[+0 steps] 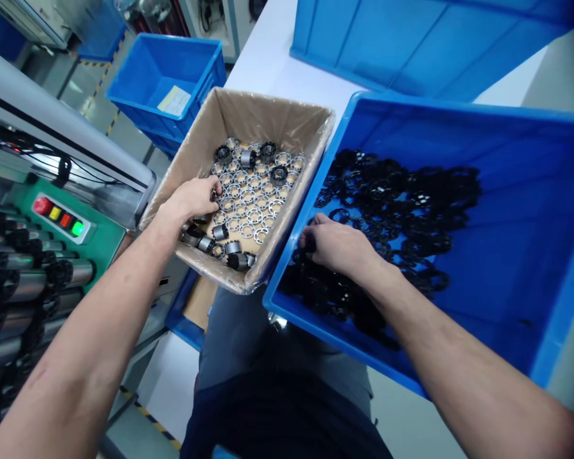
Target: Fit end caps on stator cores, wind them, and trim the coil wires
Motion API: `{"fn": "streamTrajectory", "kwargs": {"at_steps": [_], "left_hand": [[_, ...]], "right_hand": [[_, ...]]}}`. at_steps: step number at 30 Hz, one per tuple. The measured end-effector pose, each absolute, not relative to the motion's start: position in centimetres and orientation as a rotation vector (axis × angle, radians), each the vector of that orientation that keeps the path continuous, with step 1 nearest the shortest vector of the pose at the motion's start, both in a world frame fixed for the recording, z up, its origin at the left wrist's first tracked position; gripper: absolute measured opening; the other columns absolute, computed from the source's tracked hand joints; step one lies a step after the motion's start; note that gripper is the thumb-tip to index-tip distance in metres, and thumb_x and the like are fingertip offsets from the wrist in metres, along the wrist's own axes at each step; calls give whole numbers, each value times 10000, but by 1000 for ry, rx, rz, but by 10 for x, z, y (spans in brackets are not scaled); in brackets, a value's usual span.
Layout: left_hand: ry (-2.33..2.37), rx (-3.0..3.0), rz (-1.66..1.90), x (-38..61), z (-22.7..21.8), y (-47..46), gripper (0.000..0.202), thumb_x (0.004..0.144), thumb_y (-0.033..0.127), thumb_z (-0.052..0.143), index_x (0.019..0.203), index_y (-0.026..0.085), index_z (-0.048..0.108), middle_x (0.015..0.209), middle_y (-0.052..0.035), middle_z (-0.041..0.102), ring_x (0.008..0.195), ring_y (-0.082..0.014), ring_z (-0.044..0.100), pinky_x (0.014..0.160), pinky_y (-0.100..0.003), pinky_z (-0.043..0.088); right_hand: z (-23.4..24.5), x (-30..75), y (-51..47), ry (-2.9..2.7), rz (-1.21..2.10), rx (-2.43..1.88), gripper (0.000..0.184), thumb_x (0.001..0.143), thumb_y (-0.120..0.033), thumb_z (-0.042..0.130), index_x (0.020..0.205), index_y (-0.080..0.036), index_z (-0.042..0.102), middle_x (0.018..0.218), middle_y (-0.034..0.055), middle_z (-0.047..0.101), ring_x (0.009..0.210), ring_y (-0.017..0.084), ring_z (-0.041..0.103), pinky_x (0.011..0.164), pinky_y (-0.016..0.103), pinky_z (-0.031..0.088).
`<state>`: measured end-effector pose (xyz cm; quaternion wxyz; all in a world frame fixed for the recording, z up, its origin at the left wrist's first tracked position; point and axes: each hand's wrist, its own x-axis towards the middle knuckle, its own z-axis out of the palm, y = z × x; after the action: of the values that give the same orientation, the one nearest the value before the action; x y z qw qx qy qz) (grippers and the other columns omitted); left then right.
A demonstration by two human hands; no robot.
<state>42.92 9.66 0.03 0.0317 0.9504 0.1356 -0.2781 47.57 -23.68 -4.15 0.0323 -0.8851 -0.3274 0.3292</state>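
Note:
My left hand (pixel 191 201) reaches into a plastic-lined cardboard box (pixel 287 124) and its fingers are curled among the silver metal parts (pixel 249 204) packed in rows there; what they grip is hidden. A few of these parts carry black rings (pixel 278 173) on top. My right hand (pixel 337 245) is down in a blue bin (pixel 530 210), fingers closed among a heap of black plastic rings (pixel 402 210); I cannot make out what it pinches.
A machine with a green panel and red, yellow and green buttons (pixel 60 217) stands at the left, with rollers (pixel 23 287) below. Another blue bin (pixel 162 83) sits on the floor behind the box. A large blue crate (pixel 421 38) lies on the white table.

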Motion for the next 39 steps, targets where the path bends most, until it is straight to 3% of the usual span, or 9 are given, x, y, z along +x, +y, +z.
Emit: {"fn": "streamTrajectory", "kwargs": {"at_steps": [3,9,12,15,18,22,27,32,39], "left_hand": [[440,2915,-775,427,-4,100,550,953,180,799,1497,262,805,1229,-75,900,1204,-305,826,1202,-455,615],[559,2893,-564,425,9,82,320,907,92,759,1152,209,929,1125,-167,887,1231,-425,844,1229,-649,606],[605,2893,-352,412,28,71,290,955,169,739,1180,197,920,1200,-204,870,1261,-452,830,1247,-730,582],[589,2579,-28,395,44,54,290,1001,301,752,1269,237,844,1380,-154,840,1266,-338,829,1220,-587,650],[583,1750,153,382,55,24,330,900,253,842,1214,259,739,1459,-89,824,1328,-269,826,1061,-401,723],[566,1150,102,380,61,-24,336,882,146,650,1204,202,733,1503,-122,809,1404,-276,806,878,-296,716],[545,1088,149,376,43,-61,278,1112,482,696,1210,224,734,1208,-108,847,861,-214,807,500,-245,517],[446,1039,96,363,27,-73,456,1097,603,795,1428,312,681,861,26,683,574,-139,620,499,-259,509],[313,1095,116,349,18,-82,488,1210,770,600,1190,283,633,808,50,590,586,-111,608,545,-229,494]], "right_hand": [[-40,476,-240,-1085,1044,-2703,444,978,-136,831,1384,-291,927,1455,144,798,1164,325,867,909,358,651],[-36,482,-243,-1101,998,-2605,301,953,-86,822,1152,-270,954,1174,104,890,1125,293,873,921,302,641],[-26,494,-252,-914,834,-2670,423,1048,-129,722,1435,-219,868,1111,150,895,1115,346,880,979,390,670],[-14,502,-264,-662,509,-2623,500,1072,-170,666,1562,-204,758,1169,166,890,1044,352,869,1002,468,683],[-1,499,-266,-503,209,-2124,367,973,-149,713,1320,-237,793,1078,79,872,852,263,830,830,393,668],[14,480,-259,-519,242,-1600,201,1013,-302,843,1209,-294,801,976,-5,830,773,200,838,715,327,683],[23,464,-253,-523,468,-1422,354,1084,-626,902,1261,-320,885,1076,24,896,858,223,902,797,362,781],[27,457,-251,-527,442,-1365,266,938,-439,1082,1136,-342,933,1060,7,915,834,203,899,735,302,782],[29,450,-245,-411,527,-1373,462,732,-355,1209,1084,-333,909,926,-7,915,821,249,922,756,339,813]]}}
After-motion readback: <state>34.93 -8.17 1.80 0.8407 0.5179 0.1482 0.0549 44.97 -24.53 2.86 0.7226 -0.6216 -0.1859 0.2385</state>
